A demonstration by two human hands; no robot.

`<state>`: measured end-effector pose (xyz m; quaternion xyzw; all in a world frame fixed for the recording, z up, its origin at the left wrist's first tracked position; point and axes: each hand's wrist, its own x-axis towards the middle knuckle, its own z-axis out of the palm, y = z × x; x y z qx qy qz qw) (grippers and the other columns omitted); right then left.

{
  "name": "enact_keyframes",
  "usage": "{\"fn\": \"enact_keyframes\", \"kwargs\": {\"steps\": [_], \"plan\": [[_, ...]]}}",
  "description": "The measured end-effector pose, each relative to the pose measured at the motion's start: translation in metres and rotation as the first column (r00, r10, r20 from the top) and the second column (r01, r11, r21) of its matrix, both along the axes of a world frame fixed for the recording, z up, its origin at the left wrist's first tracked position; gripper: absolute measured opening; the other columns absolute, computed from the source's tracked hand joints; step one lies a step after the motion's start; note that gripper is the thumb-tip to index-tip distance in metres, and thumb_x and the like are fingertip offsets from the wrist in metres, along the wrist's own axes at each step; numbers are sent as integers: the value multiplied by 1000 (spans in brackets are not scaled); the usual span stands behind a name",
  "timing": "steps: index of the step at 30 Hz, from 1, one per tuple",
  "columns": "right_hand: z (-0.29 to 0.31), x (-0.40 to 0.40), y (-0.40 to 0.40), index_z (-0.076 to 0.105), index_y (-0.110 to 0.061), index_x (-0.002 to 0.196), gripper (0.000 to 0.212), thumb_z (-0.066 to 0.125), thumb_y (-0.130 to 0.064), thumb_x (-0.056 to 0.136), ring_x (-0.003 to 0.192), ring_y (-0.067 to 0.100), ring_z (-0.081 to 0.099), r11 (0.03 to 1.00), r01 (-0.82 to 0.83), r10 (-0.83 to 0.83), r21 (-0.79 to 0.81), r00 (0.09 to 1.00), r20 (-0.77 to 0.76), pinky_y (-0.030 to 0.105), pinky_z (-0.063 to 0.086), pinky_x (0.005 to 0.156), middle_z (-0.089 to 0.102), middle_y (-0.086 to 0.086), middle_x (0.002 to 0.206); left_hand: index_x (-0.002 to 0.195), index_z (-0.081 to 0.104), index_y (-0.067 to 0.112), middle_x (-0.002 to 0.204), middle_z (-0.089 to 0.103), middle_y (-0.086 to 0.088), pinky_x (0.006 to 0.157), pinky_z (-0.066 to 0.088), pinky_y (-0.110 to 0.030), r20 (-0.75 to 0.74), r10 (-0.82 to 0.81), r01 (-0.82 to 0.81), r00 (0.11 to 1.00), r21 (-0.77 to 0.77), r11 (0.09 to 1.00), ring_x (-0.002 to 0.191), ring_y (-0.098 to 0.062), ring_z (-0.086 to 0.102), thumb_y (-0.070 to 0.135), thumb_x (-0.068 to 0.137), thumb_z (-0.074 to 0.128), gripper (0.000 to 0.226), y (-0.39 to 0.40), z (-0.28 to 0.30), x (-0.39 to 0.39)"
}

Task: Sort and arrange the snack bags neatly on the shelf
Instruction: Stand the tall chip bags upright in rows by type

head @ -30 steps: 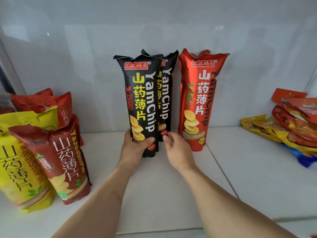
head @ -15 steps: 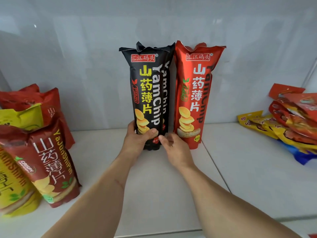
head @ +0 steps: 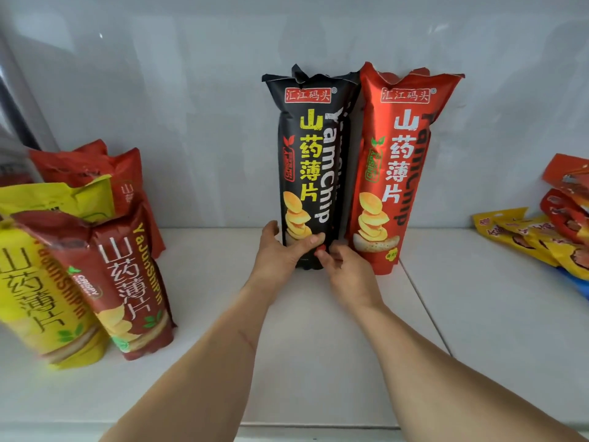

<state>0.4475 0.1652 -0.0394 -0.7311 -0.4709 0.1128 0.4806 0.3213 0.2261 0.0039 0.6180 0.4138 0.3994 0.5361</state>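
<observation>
Front black bag [head: 306, 173] upright at the shelf's [head: 312, 346] back edge, mid-width; second black bag [head: 342, 173] directly behind it, mostly hidden; red bag [head: 395, 167] touching on its right, upright against the back wall. Left hand [head: 280, 250] grip closed around the front black bag's base, thumb across the front; right hand [head: 344, 269] fingers curled, pinching the base's right side. Yellow bag [head: 41, 275] and dark red bags [head: 127, 275] clustered at the left edge; flat packets [head: 541, 237] heaped at the right edge. Bare shelf both sides of the arms, out to the front edge. Versus 1 s ago: black bags now stacked in line, pushed up against the red bag; gap closed.
</observation>
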Motion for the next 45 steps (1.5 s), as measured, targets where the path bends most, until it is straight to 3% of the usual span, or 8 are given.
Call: {"fn": "enact_keyframes", "kwargs": {"steps": [3, 7, 11, 19, 25, 32, 37, 45], "plan": [[-2, -10, -2, 67, -11, 110, 29, 56, -35, 97, 92, 23, 65, 999, 45, -49, 25, 986, 157, 37, 54, 77, 71, 5, 101, 153, 33, 19, 153, 41, 4, 109, 41, -34, -191, 128, -106, 973, 121, 987, 137, -16, 43, 47, 84, 75, 86, -7, -8, -27], [3, -39, -7, 68, -9, 112, 26, 58, -27, 96, 94, 29, 66, 999, 41, -51, 35, 937, 347, 37, 53, 76, 71, 9, 103, 138, 53, 19, 142, 54, 3, 102, 47, -34, -346, 256, -116, 903, 377, 919, 126, -17, 55, 39, 97, 59, 46, -26, -8, -71], [16, -88, -9, 65, -13, 119, 29, 52, -30, 99, 103, 24, 64, 999, -47, 47, -9, 928, 369, 33, 50, 84, 69, 5, 114, 133, 59, 18, 138, 56, 3, 94, 49, -32, -420, 304, -42, 855, 529, 848, 120, -18, 58, 35, 101, 52, 37, -52, 0, -119], [48, -182, -21, 64, -18, 118, 29, 48, -34, 100, 102, 16, 62, 989, -147, 141, 24, 975, 171, 27, 44, 84, 69, -1, 109, 127, 63, 18, 130, 61, 3, 87, 50, -34, -375, 313, -25, 873, 606, 795, 111, -18, 61, 34, 100, 54, 32, -83, 1, -211], [61, -216, -23, 56, -23, 131, 50, 54, -54, 92, 112, 7, 58, 973, -212, 220, 92, 972, -83, 29, 45, 97, 62, -12, 120, 111, 68, 17, 104, 64, 7, 75, 52, -34, -170, 409, -223, 897, 625, 749, 84, -12, 61, 30, 98, 59, 21, -81, 1, -260], [62, -229, -15, 34, -27, 146, 102, 75, -68, 63, 124, 12, 53, 918, -396, 395, 36, 899, -191, 38, 42, 106, 53, -7, 139, 134, 53, 14, 135, 46, 1, 105, 42, -42, 117, 601, -568, 790, 509, 647, 128, -20, 46, 34, 93, 66, 48, -60, -4, -297], [59, -238, -4, 39, -34, 135, 84, 87, -39, 65, 105, -3, 57, 875, -483, 476, 29, 849, -230, 19, 45, 86, 60, -18, 117, 145, 42, 14, 146, 37, 0, 112, 38, -43, 75, 568, -542, 819, 421, 727, 137, -17, 37, 47, 91, 64, 67, -44, -10, -300], [50, -225, 13, 48, -32, 126, 76, 89, -41, 63, 104, 5, 63, 891, -442, 454, 102, 859, -238, 35, 50, 95, 66, -14, 113, 137, 51, 20, 133, 46, 6, 106, 44, -42, 147, 587, -596, 796, 362, 717, 124, -15, 50, 53, 94, 56, 54, -35, -12, -294]]}}
